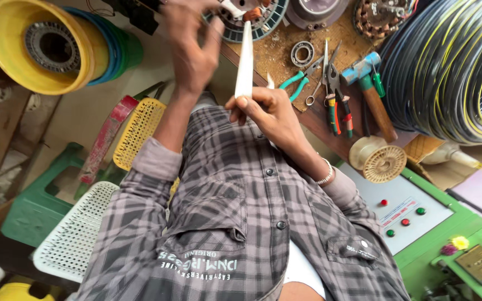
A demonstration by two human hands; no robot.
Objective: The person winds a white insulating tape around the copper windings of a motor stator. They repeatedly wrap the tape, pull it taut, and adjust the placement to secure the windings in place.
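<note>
My right hand (269,111) has its grip clamped on the lower end of a long, flat, pale strip of stiff material (245,58); thumb and fingers pinch it just left of the middle of the frame. From that grip the strip's long axis runs almost straight up the frame, leaning slightly right, and its far end reaches a round motor stator with dark slotted edge and copper windings (246,19) at the top centre. My left hand (193,47) is up there too, fingers curled at the stator's left side, so it is the nearer hand to the stator; whether it grips anything I cannot tell, as the fingertips run out of view. The stator rests on a worn wooden tabletop (277,61). To the right of the strip lie a steel bearing ring (302,53), green-handled pliers (297,82) and a blue-headed hammer with wooden handle (370,92). Further right sits a large coil of black and yellow wire (453,67).
</note>
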